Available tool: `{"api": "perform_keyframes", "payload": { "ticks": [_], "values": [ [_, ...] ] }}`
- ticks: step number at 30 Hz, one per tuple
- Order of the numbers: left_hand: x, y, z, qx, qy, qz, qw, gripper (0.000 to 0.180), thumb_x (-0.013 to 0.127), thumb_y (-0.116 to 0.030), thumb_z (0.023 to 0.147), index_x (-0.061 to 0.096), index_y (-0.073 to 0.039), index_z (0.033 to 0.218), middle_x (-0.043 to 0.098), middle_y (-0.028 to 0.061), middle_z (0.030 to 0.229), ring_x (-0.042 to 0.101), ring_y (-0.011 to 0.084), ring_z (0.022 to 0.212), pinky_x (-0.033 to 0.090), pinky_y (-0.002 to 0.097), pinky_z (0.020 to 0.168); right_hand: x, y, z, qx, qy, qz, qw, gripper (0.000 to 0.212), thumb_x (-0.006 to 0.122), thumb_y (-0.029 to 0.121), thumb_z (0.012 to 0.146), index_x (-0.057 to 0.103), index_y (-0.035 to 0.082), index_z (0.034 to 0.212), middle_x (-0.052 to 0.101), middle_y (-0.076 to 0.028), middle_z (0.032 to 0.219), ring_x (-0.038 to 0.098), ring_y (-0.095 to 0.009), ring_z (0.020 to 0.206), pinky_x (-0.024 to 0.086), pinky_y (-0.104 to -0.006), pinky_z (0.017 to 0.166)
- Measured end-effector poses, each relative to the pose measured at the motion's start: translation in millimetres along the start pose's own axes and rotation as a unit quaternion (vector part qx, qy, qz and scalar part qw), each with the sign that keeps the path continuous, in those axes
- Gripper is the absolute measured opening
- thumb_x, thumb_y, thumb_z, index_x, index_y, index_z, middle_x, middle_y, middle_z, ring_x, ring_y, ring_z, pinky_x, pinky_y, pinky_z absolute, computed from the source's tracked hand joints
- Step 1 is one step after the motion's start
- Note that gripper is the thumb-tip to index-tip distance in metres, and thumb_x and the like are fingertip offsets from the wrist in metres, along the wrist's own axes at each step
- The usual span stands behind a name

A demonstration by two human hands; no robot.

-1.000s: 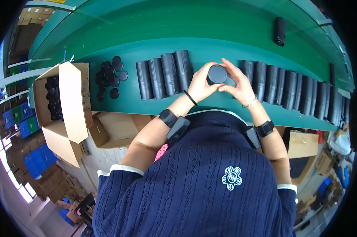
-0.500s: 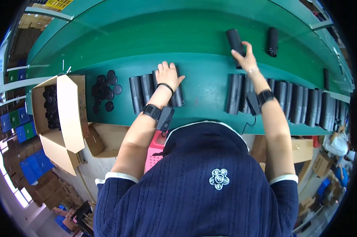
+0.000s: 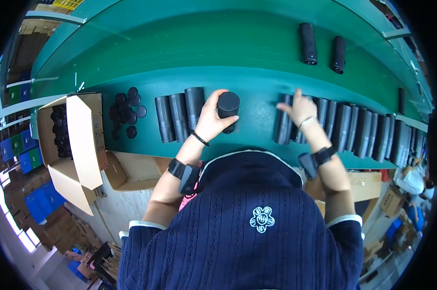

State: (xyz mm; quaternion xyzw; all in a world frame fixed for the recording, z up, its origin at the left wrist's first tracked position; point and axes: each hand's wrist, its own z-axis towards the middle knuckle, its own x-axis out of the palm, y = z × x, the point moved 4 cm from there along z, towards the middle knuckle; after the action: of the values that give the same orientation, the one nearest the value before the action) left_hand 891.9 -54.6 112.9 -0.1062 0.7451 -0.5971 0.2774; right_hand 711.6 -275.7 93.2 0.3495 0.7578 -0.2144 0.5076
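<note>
My left hand (image 3: 210, 120) grips a black cylinder (image 3: 228, 102) raised on end, its round top facing up, with fingers on one side and thumb on the other. Beside that hand, three ribbed black cylinders (image 3: 178, 117) lie side by side on the green bench (image 3: 257, 106). My right hand (image 3: 303, 111) is empty, thumb and index finger spread, over the left end of a long row of black cylinders (image 3: 343, 126). Farther off, two black cylinders (image 3: 308, 44) lie apart on the raised green strip (image 3: 218, 41).
Loose round black caps (image 3: 126, 113) are piled at the left of the bench. An open cardboard box (image 3: 85, 140) with more caps stands at the bench's left end. Another open box (image 3: 134, 171) sits below the bench edge. A metal frame (image 3: 56, 18) borders the bench.
My right hand has let go of a cylinder on the far strip and drawn back toward the row. My left hand has lifted a cylinder from the left group and moved right with it.
</note>
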Motion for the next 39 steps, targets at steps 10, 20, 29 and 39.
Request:
{"api": "perform_keyframes", "payload": {
  "ticks": [10, 20, 29, 39],
  "values": [
    [10.8, -11.5, -17.1, -0.004, 0.044, -0.077, 0.996, 0.067, 0.077, -0.002, 0.067, 0.043, -0.007, 0.125, 0.055, 0.0052, 0.111, 0.052, 0.0156, 0.109, 0.04, 0.0297, 0.097, 18.4, 1.6, -63.7, -0.153, -0.061, 0.561, 0.811, 0.078, 0.072, -0.007, 0.07, 0.034, 0.004, 0.137, 0.049, -0.012, 0.127, 0.052, -0.019, 0.114, 0.045, -0.0318, 0.096],
    [11.5, -10.2, -28.6, 0.021, 0.048, -0.096, 0.994, 0.067, 0.077, 0.0, 0.066, 0.044, -0.007, 0.125, 0.053, 0.0058, 0.114, 0.051, 0.0159, 0.111, 0.039, 0.0297, 0.098, 22.3, 4.1, -78.5, -0.165, -0.088, 0.602, 0.776, 0.071, 0.068, -0.014, 0.071, 0.036, 0.004, 0.132, 0.046, -0.009, 0.126, 0.048, -0.02, 0.121, 0.042, -0.032, 0.101],
    [12.1, -8.8, -30.8, 0.038, 0.062, -0.073, 0.995, 0.068, 0.078, -0.002, 0.067, 0.043, -0.007, 0.126, 0.053, 0.0067, 0.115, 0.051, 0.0165, 0.111, 0.039, 0.0305, 0.098, 15.9, 13.8, -79.2, -0.264, -0.188, 0.561, 0.762, 0.055, 0.068, -0.009, 0.074, 0.039, 0.007, 0.119, 0.044, -0.014, 0.126, 0.045, -0.032, 0.127, 0.037, -0.0418, 0.105],
    [8.0, 33.3, 14.0, -0.034, -0.106, 0.206, 0.972, 0.082, 0.079, -0.027, 0.072, 0.032, 0.003, 0.133, 0.05, 0.0251, 0.12, 0.053, 0.0309, 0.112, 0.043, 0.041, 0.096, 9.8, 21.7, -76.6, -0.266, -0.171, 0.532, 0.786, 0.056, 0.067, -0.01, 0.073, 0.04, 0.007, 0.119, 0.049, -0.014, 0.124, 0.048, -0.031, 0.125, 0.041, -0.0381, 0.101]
  ]
}}
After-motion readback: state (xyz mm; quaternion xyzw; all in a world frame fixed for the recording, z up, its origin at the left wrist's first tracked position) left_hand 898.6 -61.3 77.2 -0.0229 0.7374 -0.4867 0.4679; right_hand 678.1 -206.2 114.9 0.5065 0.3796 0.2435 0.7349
